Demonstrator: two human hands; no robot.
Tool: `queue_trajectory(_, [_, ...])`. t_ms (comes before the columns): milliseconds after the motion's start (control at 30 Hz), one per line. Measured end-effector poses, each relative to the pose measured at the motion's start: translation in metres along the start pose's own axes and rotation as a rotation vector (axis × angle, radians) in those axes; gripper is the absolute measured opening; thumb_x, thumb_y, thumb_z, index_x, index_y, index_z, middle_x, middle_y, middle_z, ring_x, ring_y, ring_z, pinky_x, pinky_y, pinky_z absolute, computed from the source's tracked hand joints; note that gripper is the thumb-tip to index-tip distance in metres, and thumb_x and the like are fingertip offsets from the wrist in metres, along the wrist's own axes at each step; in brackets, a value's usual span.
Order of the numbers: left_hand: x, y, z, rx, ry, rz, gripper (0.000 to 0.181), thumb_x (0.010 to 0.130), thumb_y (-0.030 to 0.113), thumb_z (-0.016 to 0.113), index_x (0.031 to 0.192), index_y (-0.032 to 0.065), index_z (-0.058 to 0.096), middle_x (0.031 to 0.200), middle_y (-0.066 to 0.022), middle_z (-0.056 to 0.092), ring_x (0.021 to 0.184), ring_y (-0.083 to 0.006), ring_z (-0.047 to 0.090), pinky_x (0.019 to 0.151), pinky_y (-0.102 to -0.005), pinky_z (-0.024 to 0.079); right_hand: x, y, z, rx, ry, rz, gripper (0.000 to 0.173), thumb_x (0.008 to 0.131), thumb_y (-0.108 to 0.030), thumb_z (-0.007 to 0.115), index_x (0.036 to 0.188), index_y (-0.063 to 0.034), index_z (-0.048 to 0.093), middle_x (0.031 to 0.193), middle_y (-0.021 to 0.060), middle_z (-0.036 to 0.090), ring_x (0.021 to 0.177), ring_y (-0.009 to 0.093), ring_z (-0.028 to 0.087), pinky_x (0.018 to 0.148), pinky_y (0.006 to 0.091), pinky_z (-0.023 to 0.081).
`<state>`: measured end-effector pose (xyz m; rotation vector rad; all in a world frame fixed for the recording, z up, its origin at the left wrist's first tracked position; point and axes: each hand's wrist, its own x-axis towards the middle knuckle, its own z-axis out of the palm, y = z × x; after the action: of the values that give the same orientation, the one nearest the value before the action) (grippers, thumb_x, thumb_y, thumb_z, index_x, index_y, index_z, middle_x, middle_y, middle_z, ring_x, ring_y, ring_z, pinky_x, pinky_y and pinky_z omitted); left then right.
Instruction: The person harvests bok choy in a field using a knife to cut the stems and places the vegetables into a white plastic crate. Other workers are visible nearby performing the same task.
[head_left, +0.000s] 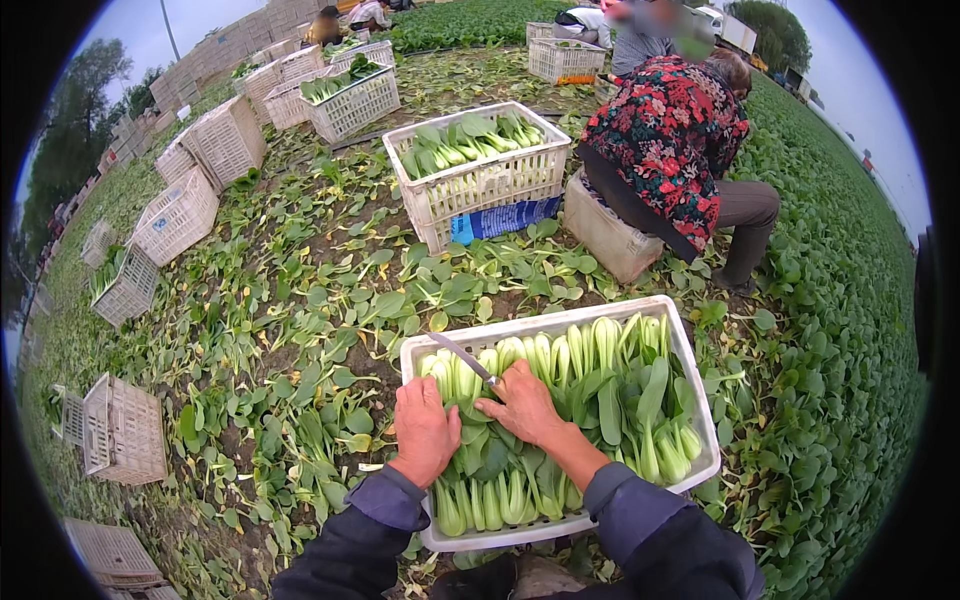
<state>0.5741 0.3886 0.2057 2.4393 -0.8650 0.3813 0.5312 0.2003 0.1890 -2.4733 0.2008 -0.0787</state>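
A white plastic crate (679, 322) full of bok choy (577, 349) lies before me. The plants form two rows, pale stems along the crate's long sides and green leaves overlapping in the middle. My right hand (525, 405) is shut on a knife (461, 356), whose blade points up and left over the far-left stems. The thumb of this hand rests on the leaves. At the crate's left end, my left hand (426, 431) lies over bok choy, thumb apart from the fingers. Its fingertips are curled out of sight, so a grip there is unclear.
A second crate (487, 180) of bok choy stands ahead, beside a person in a floral jacket (667, 142) seated on an upturned crate (604, 232). More crates (176, 214) line the left. Cut leaves (300, 360) litter the ground; growing plants (832, 360) cover the right.
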Motion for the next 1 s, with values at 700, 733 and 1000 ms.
queue_trajectory(700, [-0.026, -0.015, 0.015, -0.008, 0.110, -0.053, 0.053, 0.074, 0.010, 0.070, 0.121, 0.0009, 0.048, 0.106, -0.0198, 0.053, 0.102, -0.0372, 0.054, 0.080, -0.0477, 0.047, -0.314, 0.063, -0.299, 0.157, 0.657, 0.593, 0.028, 0.083, -0.016, 0.075, 0.071, -0.0018, 0.053, 0.061, 0.0016, 0.055, 0.055, 0.010, 0.048, 0.052, 0.0302, 0.041])
queue_trajectory(733, [-0.027, -0.018, 0.015, -0.106, 0.142, -0.109, 0.044, 0.072, 0.008, 0.070, 0.112, 0.0001, 0.053, 0.101, -0.0185, 0.054, 0.095, -0.0368, 0.056, 0.078, -0.0463, 0.047, -0.337, 0.065, -0.293, 0.269, 0.745, 0.701, 0.027, 0.084, -0.014, 0.073, 0.070, -0.0032, 0.053, 0.059, 0.0016, 0.055, 0.052, 0.010, 0.049, 0.049, 0.0278, 0.041])
queue_trajectory(1000, [-0.066, -0.007, 0.017, 0.090, 0.157, 0.110, 0.020, 0.072, 0.007, 0.068, 0.090, 0.0017, 0.061, 0.092, -0.0158, 0.054, 0.082, -0.0372, 0.057, 0.070, -0.0457, 0.046, -0.518, 0.148, -0.246, 0.321, 1.086, 0.953, 0.024, 0.085, -0.012, 0.070, 0.072, -0.0033, 0.050, 0.059, 0.0022, 0.054, 0.045, 0.011, 0.054, 0.038, 0.0265, 0.039])
